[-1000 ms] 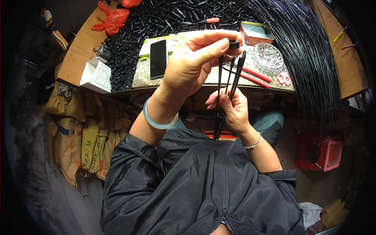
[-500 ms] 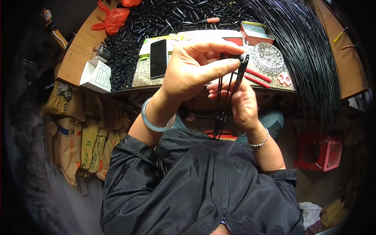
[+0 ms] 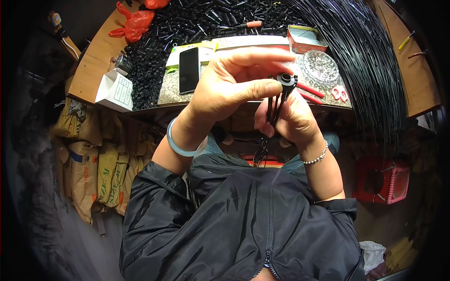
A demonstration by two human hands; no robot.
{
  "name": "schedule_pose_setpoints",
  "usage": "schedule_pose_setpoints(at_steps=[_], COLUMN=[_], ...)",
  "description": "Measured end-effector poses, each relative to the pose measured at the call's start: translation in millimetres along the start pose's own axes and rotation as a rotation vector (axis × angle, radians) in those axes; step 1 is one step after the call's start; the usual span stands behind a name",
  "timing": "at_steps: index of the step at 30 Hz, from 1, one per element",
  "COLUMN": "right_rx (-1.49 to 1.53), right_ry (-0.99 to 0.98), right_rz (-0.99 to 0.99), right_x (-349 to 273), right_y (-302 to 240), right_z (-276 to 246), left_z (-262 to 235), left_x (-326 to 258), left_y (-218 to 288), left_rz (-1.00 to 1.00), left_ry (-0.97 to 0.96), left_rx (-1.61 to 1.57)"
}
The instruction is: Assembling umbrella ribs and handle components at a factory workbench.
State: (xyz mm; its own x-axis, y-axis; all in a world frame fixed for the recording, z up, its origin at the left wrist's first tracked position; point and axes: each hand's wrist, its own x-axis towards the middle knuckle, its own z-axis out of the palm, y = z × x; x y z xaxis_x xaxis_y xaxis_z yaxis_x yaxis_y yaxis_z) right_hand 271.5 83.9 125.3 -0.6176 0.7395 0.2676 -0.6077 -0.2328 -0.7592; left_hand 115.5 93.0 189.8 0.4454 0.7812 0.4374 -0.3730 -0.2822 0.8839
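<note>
Two hands: left hand [image 3: 229, 86] pinching black cap [image 3: 285, 78] above right hand's [image 3: 290, 119] wires [image 3: 272, 110].

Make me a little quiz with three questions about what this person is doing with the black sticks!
1. True or false: the left hand pinches a small black round cap at the top of the thin black rods.
2. Which hand grips the rods lower down?
A. the right hand
B. a co-worker's hand
C. no hand
3. Fill in: the dark phone lies on the ____, left of the glass dish.

Key: 1 true; 2 A; 3 table
</note>
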Motion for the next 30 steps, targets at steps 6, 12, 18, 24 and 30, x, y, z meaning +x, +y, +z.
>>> schedule_pose_setpoints(at_steps=[6,12,18,24,30], right_rx=[-0.106,-0.340,-0.178,-0.278,-0.296], right_ry=[0.235,0.323,0.281,0.292,-0.204], right_rz=[-0.300,-0.465,-0.450,-0.480,0.043], right_x=[-1,-2,-12,-13,-9], right_y=[7,18,21,23,8], right_z=[11,13,18,18,-10], left_z=[-5,14,18,12,8], left_x=[8,-4,-12,-13,-16], left_y=[11,17,16,15,16], left_rz=[0.072,0.180,0.239,0.048,-0.048], left_ry=[0.107,0.100,0.098,0.034,-0.037], left_rx=[0.175,0.778,0.852,0.693,0.627])
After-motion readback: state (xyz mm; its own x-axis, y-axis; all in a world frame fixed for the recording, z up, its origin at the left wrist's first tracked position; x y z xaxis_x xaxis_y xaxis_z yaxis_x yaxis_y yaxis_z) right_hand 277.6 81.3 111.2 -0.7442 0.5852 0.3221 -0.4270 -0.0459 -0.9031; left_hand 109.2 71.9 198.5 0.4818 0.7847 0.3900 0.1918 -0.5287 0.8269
